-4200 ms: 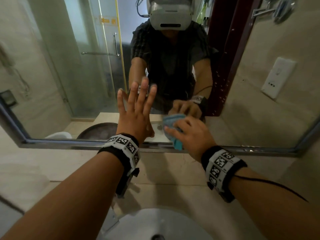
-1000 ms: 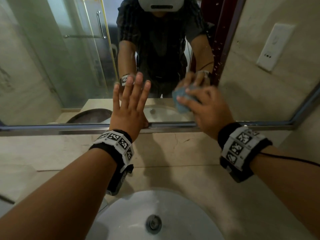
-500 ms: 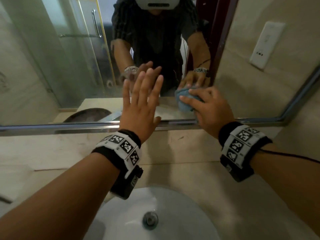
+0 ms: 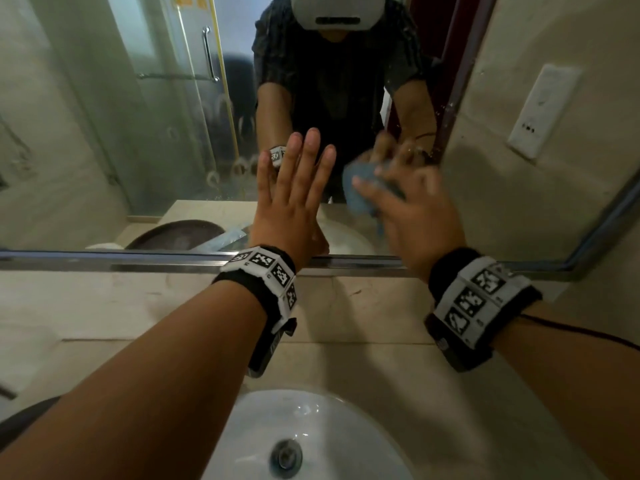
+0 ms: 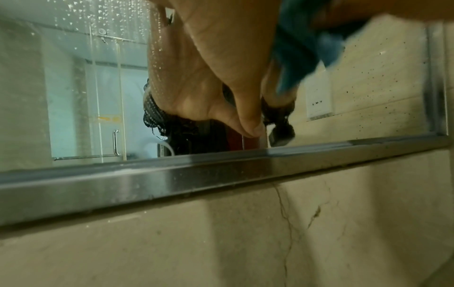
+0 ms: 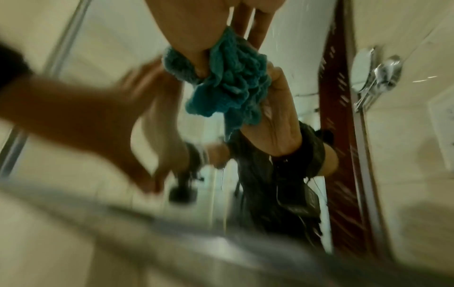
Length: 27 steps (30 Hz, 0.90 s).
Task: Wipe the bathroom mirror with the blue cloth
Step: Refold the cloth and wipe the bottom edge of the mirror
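Blue cloth point(image 4: 367, 188), bunched, gripped in the right hand point(image 4: 414, 216) with fingers curled round it, pressed against the mirror point(image 4: 145, 126) low down, right of centre. Left hand point(image 4: 294, 202): fingers straight and together, palm laid flat against the glass just beside the cloth, holding nothing. Mirror: steel frame point(image 4: 138, 263) along the lower edge; smeared rings and droplets remain on the glass left of the hands. Below: stone ledge, white basin point(image 4: 311, 434) with drain. Right of the mirror: wall socket point(image 4: 543, 110). Step in hand, judged: wiping under way on the lower central patch, right hand blurred as if in mid-stroke. Next move calls for carrying the cloth leftward and upward onto the marked glass, pressure even, left hand clear of the path. Views compared: left wrist view alone shows fine droplets on the upper glass and specks near the right frame; right wrist view, blurred, shows the folds of the cloth point(image 6: 228, 81) against the palm; head view alone shows both hands, the basin and the unwiped area.
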Tool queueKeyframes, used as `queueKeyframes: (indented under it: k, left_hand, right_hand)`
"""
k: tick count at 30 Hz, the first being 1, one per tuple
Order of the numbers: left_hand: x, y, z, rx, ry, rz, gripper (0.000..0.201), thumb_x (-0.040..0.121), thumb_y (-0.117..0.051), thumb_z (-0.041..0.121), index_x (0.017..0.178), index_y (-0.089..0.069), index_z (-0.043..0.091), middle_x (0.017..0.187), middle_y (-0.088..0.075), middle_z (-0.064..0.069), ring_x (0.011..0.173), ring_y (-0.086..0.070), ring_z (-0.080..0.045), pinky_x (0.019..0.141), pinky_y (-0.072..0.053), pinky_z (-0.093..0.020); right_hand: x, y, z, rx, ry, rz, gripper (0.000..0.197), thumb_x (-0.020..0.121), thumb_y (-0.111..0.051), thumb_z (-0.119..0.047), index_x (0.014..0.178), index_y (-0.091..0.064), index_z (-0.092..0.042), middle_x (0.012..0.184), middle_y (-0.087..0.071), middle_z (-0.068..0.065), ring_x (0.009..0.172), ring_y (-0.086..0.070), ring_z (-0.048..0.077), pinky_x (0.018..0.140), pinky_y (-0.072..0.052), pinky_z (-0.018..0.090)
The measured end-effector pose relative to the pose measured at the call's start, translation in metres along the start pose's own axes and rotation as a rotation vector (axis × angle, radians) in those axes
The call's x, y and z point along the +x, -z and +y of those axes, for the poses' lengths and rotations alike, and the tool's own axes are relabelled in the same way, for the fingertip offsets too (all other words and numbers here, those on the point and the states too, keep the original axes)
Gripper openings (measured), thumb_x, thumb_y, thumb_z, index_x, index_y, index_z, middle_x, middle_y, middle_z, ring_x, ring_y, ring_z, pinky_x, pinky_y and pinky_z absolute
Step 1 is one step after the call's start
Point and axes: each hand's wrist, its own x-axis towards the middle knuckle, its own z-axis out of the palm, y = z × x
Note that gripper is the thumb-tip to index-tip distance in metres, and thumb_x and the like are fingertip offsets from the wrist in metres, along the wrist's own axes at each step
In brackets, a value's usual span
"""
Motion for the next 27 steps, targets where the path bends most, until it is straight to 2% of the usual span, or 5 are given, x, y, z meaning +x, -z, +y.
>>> queueKeyframes:
  k: [3,6,11,18,27]
  left_hand:
    - [0.001,-0.002,-0.001,-0.004,-0.012,0.0,0.138,0.058,-0.066,0.072,0.143,0.024,0.011,0.153,0.015,-0.013,0.141,0.01,-0.032,0.111,0.009,-0.052]
    - [0.002,-0.004,-0.002,-0.026,-0.019,0.029,0.133,0.061,-0.064,0.075,0.145,0.017,0.011,0.153,0.009,-0.012,0.141,0.004,-0.032,0.112,0.009,-0.051]
    - [0.001,-0.001,-0.001,-0.033,-0.015,0.018,0.133,0.061,-0.06,0.078,0.144,0.02,0.011,0.153,0.011,-0.012,0.142,0.006,-0.033,0.112,0.011,-0.051]
    - [0.0,-0.002,-0.002,-0.025,-0.028,0.03,0.134,0.059,-0.066,0.071,0.144,0.018,0.012,0.153,0.01,-0.012,0.141,0.006,-0.033,0.111,0.012,-0.051]
    - [-0.001,0.0,-0.001,-0.032,-0.02,0.014,0.127,0.065,-0.059,0.073,0.146,0.017,0.01,0.153,0.011,-0.014,0.141,0.006,-0.034,0.111,0.012,-0.052]
  right_hand:
    - [0.021,-0.006,-0.002,-0.105,-0.034,0.138,0.039,0.083,-0.061,-0.01,0.122,-0.062,-0.019,0.118,-0.058,0.012,0.093,-0.033,0.02,0.08,-0.046,0.033]
    - [-0.023,-0.037,-0.006,-0.097,0.048,-0.142,0.03,0.087,-0.06,-0.034,0.117,-0.06,-0.031,0.113,-0.049,-0.005,0.094,-0.042,0.007,0.089,-0.047,0.027]
    - [-0.058,-0.032,-0.004,-0.027,0.193,-0.313,0.055,0.062,-0.084,-0.015,0.114,-0.066,-0.014,0.11,-0.063,0.018,0.076,-0.057,0.034,0.065,-0.051,0.04]
    - [0.002,-0.014,-0.011,0.007,-0.04,0.072,0.038,0.082,-0.054,-0.014,0.118,-0.065,-0.017,0.114,-0.06,0.013,0.093,-0.039,0.027,0.074,-0.048,0.036]
    - [-0.04,-0.024,-0.009,-0.031,0.139,-0.227,0.052,0.063,-0.081,-0.013,0.113,-0.067,-0.013,0.112,-0.063,0.018,0.081,-0.055,0.034,0.064,-0.051,0.041]
